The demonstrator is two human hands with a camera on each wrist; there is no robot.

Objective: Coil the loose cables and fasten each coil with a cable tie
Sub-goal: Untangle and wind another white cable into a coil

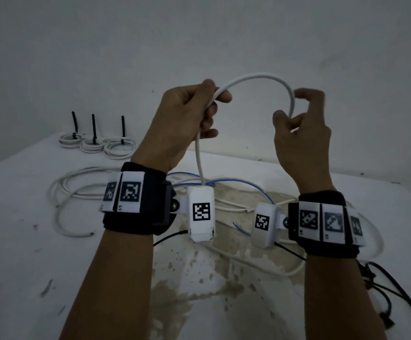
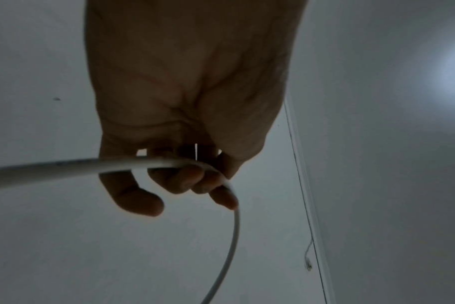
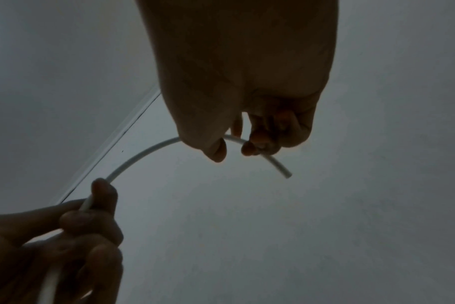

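A white cable (image 1: 260,78) arcs in the air between my two hands, above the table. My left hand (image 1: 214,99) grips it in a fist, and from there the cable drops to the table (image 1: 200,163). In the left wrist view the cable (image 2: 143,163) crosses my curled fingers (image 2: 185,181). My right hand (image 1: 292,111) pinches the cable near its free end between thumb and fingers. In the right wrist view the cut end (image 3: 287,175) sticks out just past those fingers (image 3: 257,147), with the left hand (image 3: 91,216) at the lower left.
Three finished white coils (image 1: 92,144), each with an upright black tie (image 1: 93,126), sit at the back left by the wall. Loose white cables (image 1: 76,190) and a blue-striped wire (image 1: 251,185) sprawl over the stained white table (image 1: 27,253). Black cords (image 1: 396,288) lie at the right edge.
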